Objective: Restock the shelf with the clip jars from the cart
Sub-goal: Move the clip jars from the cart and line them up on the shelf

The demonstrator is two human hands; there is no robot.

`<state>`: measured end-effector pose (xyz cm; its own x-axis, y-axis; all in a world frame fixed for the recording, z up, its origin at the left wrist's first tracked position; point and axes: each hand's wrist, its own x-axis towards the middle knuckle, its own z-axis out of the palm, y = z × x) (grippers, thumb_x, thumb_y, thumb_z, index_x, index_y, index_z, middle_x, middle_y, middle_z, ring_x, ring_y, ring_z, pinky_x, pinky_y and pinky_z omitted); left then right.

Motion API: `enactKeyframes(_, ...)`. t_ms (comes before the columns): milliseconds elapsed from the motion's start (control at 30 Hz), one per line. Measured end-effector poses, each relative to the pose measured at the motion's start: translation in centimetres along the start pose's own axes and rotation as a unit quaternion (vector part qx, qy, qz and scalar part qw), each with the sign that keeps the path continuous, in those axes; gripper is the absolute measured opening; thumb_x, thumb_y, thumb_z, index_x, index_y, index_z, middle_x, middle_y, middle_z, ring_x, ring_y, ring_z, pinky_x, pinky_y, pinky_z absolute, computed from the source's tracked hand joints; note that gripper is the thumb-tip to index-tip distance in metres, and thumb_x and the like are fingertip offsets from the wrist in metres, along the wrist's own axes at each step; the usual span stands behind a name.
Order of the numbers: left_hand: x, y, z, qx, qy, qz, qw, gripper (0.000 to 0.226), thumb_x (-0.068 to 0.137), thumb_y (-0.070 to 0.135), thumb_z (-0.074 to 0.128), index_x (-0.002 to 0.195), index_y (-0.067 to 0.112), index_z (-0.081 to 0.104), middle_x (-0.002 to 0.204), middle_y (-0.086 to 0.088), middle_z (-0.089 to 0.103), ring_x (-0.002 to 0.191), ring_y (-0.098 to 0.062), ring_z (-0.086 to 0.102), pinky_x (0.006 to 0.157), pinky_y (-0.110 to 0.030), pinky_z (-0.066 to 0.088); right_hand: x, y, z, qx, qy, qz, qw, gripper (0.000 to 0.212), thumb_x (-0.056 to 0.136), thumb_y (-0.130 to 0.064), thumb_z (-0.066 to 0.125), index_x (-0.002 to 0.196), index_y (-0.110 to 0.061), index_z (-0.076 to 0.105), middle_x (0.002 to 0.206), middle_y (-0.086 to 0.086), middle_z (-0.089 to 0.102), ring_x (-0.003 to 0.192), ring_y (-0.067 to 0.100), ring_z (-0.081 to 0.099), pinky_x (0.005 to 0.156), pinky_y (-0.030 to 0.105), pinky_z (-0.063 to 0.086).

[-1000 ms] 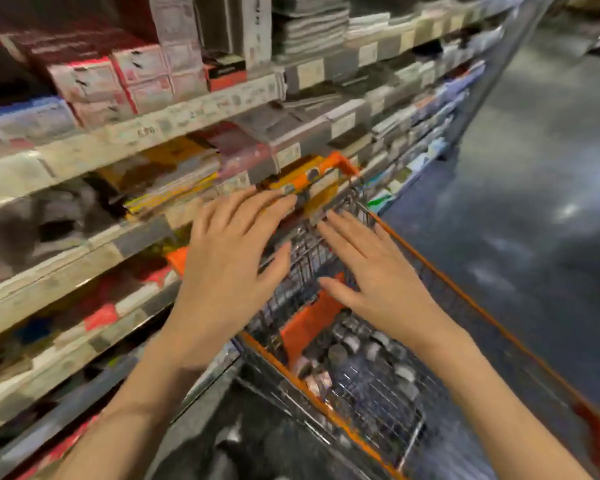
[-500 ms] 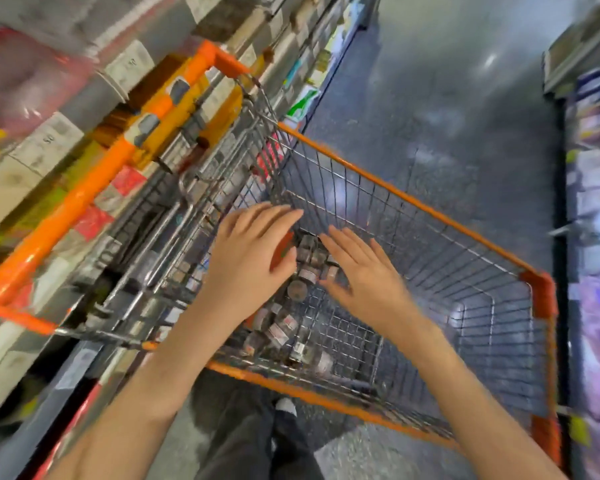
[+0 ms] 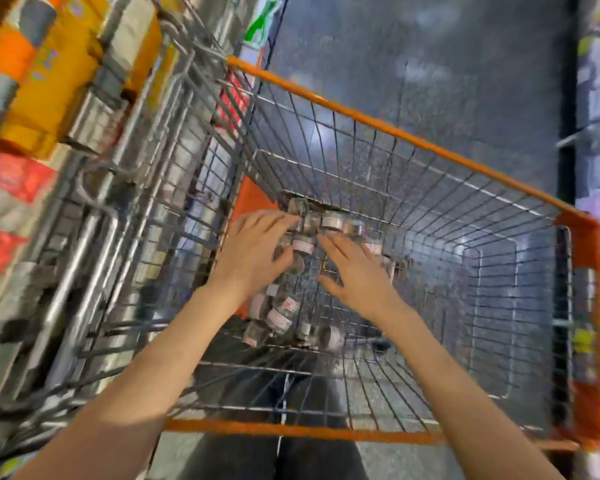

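1. Both hands reach down into the cart (image 3: 405,133). The left hand (image 3: 253,251) has its fingers spread and nearly straight, grasping nothing; its fingertips reach the far cluster of clip jars (image 3: 329,225). The right hand (image 3: 357,271) is likewise released, fingers extended and thumb out, hovering over the basket floor with nothing in its grip.

2. At the far left the shelf (image 3: 42,98) runs alongside the cart, blurred, with orange and red packs on it. The jars must end up there, so each load has to travel up and leftward, which by my judgement favours the left hand for placing.

3. Clip jars lie in two loose groups on the wire floor, toward the left end of the basket. One group sits just beyond the fingertips of both hands, partly under the left hand. The near jars (image 3: 284,315) lie below the left wrist, closer to the body.

4. Most jars lie on their sides, with long axes pointing every which way, and labels show on several. The left hand is nearer both groups; the right is just beside the far group only.

5. Counts: two hands and one cart. Perhaps a dozen jars are visible, though motion blur and overlap prevent a firm count.
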<state>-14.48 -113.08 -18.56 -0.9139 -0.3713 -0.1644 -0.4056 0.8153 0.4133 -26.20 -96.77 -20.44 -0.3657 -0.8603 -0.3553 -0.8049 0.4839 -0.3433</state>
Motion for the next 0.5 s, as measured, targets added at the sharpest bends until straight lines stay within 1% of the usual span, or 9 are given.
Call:
enactKeyframes(67, 0.3, -0.3, 2.2, -0.010, -0.032, -0.003, 0.999, 0.051, 0.081, 0.035, 0.041, 0.125, 0.014, 0.059, 0.123, -0.005, 0.061, 0.116, -0.027, 0.054, 0.096, -0.044, 0.039, 0.3, 0.8, 1.6, 0.008, -0.047, 0.013, 0.999, 0.068, 0.095, -0.039, 0.049, 0.150, -0.016, 0.017, 0.156, 0.004, 0.021, 0.143, 0.022, 0.019, 0.115, 0.048, 0.020)
enactKeyframes(133, 0.6, -0.9, 4.7, -0.009, -0.051, -0.006, 0.999, 0.045, 0.079, 0.030, 0.051, 0.118, 0.012, 0.062, 0.116, -0.007, 0.064, 0.110, -0.029, 0.059, 0.092, -0.045, 0.043, 0.7, 1.8, 3.1, 0.007, -0.065, 0.021, 0.998, 0.067, 0.096, -0.041, 0.046, 0.151, -0.018, 0.015, 0.157, 0.000, 0.017, 0.144, 0.018, 0.015, 0.116, 0.045, 0.016)
enactKeyframes(167, 0.9, -1.3, 5.8, -0.009, -0.061, -0.011, 0.998, 0.043, 0.079, 0.025, 0.058, 0.121, 0.013, 0.061, 0.119, -0.007, 0.062, 0.113, -0.029, 0.057, 0.094, -0.045, 0.041, 0.9, 2.2, 3.7, 0.007, -0.074, 0.025, 0.997, 0.066, 0.096, -0.042, 0.044, 0.151, -0.020, 0.013, 0.157, -0.002, 0.015, 0.144, 0.017, 0.013, 0.117, 0.044, 0.015)
enactKeyframes(200, 1.2, -1.7, 7.1, -0.012, -0.068, -0.017, 0.997, 0.047, 0.081, 0.021, 0.063, 0.127, 0.015, 0.057, 0.126, -0.005, 0.058, 0.120, -0.028, 0.052, 0.099, -0.043, 0.036, 1.2, 2.9, 4.6, 0.010, -0.087, 0.029, 0.996, 0.066, 0.096, -0.042, 0.043, 0.151, -0.021, 0.012, 0.158, -0.003, 0.012, 0.145, 0.016, 0.012, 0.117, 0.044, 0.014)
enactKeyframes(300, 1.9, -2.4, 9.1, -0.028, -0.112, -0.041, 0.992, 0.060, 0.087, 0.026, 0.061, 0.142, 0.024, 0.038, 0.144, 0.003, 0.040, 0.135, -0.019, 0.032, 0.111, -0.039, 0.019, 1.9, 4.5, 6.4, 0.020, -0.111, 0.041, 0.993, 0.068, 0.096, -0.043, 0.043, 0.151, -0.022, 0.009, 0.158, -0.002, 0.010, 0.145, 0.016, 0.010, 0.118, 0.044, 0.012)
enactKeyframes(367, 2.5, -2.7, 10.7, -0.026, -0.140, -0.053, 0.988, 0.063, 0.089, 0.028, 0.058, 0.145, 0.026, 0.031, 0.150, 0.002, 0.033, 0.138, -0.019, 0.026, 0.113, -0.039, 0.017, 2.5, 5.7, 7.8, 0.023, -0.125, 0.046, 0.991, 0.068, 0.096, -0.045, 0.042, 0.151, -0.023, 0.009, 0.158, -0.001, 0.009, 0.145, 0.017, 0.010, 0.118, 0.044, 0.011)
enactKeyframes(500, 3.3, -3.9, 14.6, -0.023, -0.169, -0.064, 0.983, 0.063, 0.088, 0.028, 0.058, 0.145, 0.026, 0.031, 0.149, 0.000, 0.034, 0.137, -0.020, 0.028, 0.112, -0.041, 0.022, 3.7, 7.5, 10.2, 0.024, -0.154, 0.050, 0.987, 0.068, 0.097, -0.047, 0.039, 0.152, -0.023, 0.007, 0.159, -0.002, 0.006, 0.145, 0.016, 0.008, 0.118, 0.042, 0.009)
